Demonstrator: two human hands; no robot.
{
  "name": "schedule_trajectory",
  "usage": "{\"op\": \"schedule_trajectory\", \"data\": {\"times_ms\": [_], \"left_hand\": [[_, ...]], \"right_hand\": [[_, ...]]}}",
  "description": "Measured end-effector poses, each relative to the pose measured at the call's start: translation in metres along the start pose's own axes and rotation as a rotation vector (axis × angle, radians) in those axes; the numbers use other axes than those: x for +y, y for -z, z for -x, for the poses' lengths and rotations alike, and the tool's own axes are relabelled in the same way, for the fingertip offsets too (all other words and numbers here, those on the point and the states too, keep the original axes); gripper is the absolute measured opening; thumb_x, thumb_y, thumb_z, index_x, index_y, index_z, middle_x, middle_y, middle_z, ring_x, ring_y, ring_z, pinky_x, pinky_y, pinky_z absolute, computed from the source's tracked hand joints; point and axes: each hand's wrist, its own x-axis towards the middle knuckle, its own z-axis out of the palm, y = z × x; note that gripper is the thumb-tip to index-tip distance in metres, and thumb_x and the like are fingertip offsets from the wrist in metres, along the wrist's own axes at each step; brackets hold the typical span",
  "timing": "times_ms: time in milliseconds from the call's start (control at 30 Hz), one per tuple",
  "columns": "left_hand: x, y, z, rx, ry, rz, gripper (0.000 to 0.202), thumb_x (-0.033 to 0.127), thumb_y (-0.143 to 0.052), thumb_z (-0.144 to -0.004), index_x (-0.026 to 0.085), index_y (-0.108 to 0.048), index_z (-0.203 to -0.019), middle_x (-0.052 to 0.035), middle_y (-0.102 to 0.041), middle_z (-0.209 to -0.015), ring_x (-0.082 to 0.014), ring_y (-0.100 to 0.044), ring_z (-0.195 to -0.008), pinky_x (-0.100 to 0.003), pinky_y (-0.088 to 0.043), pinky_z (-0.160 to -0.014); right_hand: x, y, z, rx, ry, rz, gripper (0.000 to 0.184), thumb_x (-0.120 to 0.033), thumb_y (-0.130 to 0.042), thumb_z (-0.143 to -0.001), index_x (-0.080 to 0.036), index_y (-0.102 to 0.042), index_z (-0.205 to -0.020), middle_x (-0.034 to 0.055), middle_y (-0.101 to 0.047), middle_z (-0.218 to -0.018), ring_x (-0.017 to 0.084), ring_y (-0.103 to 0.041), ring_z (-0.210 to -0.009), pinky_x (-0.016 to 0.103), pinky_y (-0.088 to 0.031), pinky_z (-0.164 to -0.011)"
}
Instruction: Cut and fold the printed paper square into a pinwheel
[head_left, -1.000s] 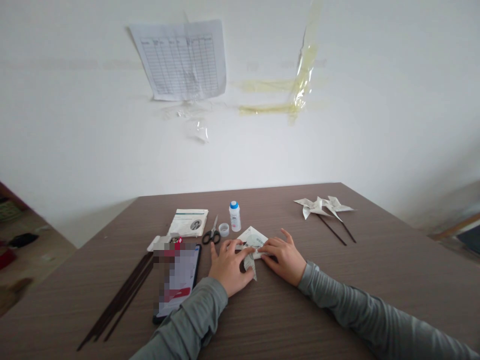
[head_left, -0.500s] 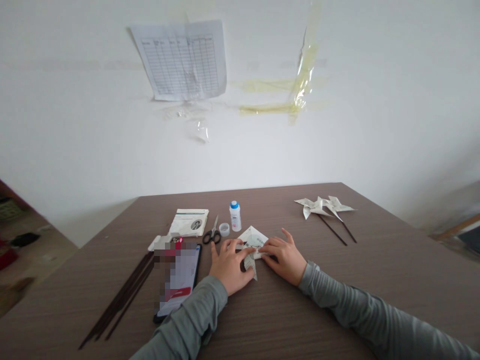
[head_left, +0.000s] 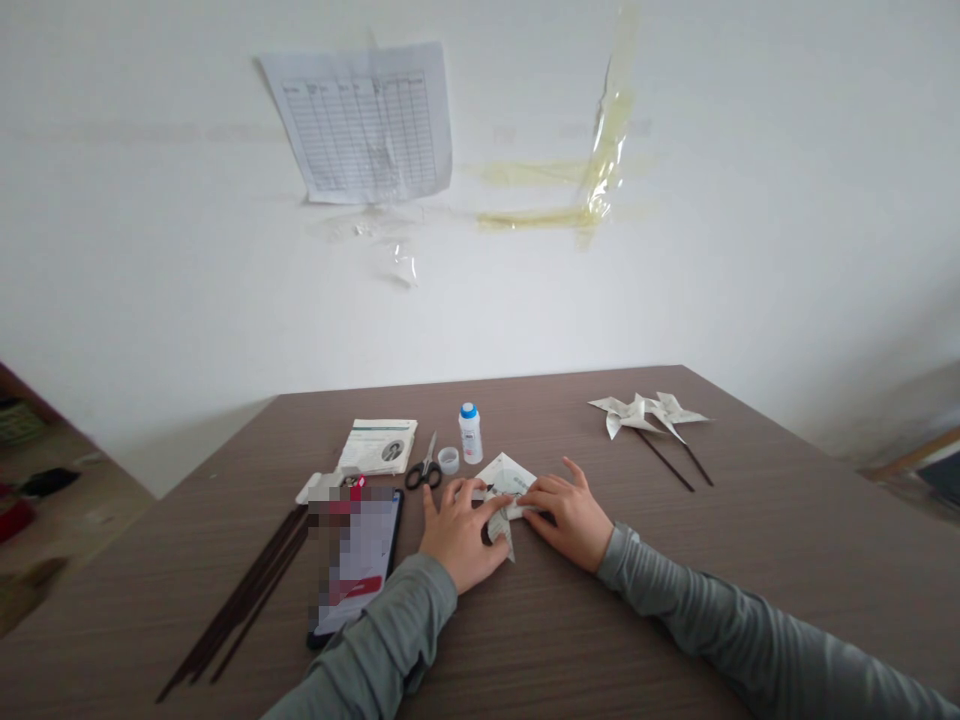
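Together on the folded paper — left grip loosely spread, right grip half curled — its pinch unclear.

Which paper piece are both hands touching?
The folded piece, under the left hand and right hand; the stack and both pinwheels at right lie untouched.

The change is very slight. Compared with one second ago, the printed sheet appears a little lower in the view. The phone, the dark sticks and the scissors appear slightly more to the right, and the left hand with its grey sleeve shows the same small shift. The lower tip of the folded paper, beside the left thumb, also appears slightly lower and more to the right. These shifts look mostly like a small movement of the viewpoint itself.
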Motion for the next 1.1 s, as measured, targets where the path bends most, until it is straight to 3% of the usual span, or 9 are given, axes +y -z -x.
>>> {"op": "schedule_trajectory", "data": {"times_ms": [300,767,1100], "left_hand": [[0.0017,0.0035,0.0007,-0.039,0.018,0.004,0.07,0.027,-0.094,-0.104,0.047,-0.09,-0.171,-0.0131,-0.076,-0.188,-0.0536,-0.056,-0.187,-0.1,-0.018,-0.157],[0.0052,0.0082,0.003,-0.07,0.035,-0.018,0.068,0.028,-0.092,-0.107,0.048,-0.089,-0.172,-0.0121,-0.071,-0.194,-0.0529,-0.05,-0.192,-0.098,-0.02,-0.158],[-0.0022,-0.0006,0.0003,0.043,0.02,0.023,0.07,0.031,-0.102,-0.097,0.046,-0.093,-0.165,-0.0135,-0.07,-0.194,-0.0571,-0.056,-0.185,-0.1,-0.03,-0.154]], "right_hand": [[-0.0024,0.0022,-0.0001,0.018,0.002,0.036,0.032,-0.016,-0.078,-0.116,-0.035,-0.1,-0.129,0.0072,-0.099,-0.119,0.034,-0.096,-0.116,0.079,-0.048,-0.152],[0.0069,-0.0027,0.001,0.079,0.064,0.054,0.025,-0.023,-0.081,-0.118,-0.034,-0.099,-0.132,0.0059,-0.098,-0.115,0.03,-0.095,-0.11,0.077,-0.05,-0.151],[-0.0004,0.0037,-0.0005,0.039,0.013,0.042,0.029,-0.018,-0.079,-0.117,-0.034,-0.1,-0.13,0.0077,-0.1,-0.12,0.035,-0.097,-0.115,0.081,-0.048,-0.151]]}}
